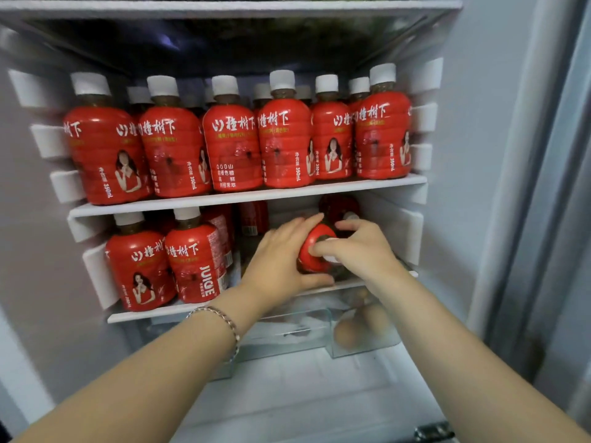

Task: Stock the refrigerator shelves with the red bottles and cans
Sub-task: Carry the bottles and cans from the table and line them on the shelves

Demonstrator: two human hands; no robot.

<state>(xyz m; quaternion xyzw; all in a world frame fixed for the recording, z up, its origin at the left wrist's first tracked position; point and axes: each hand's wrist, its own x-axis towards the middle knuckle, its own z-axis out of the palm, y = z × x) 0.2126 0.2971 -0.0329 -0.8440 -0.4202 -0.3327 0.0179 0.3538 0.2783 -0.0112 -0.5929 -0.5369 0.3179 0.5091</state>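
Left grip (281, 260) holds bottle (315, 249) near cans (254, 219).

Even soft light, slight blur, wide-angle bending at edges

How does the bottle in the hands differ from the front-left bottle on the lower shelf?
The held bottle is tilted, top toward the camera; the front-left bottle stands upright on the lower shelf. The left hand and right hand grip the held bottle; the front-left bottle is untouched. The right hand mostly hides the held bottle's cap; the front-left bottle's white cap shows fully. Both are red.
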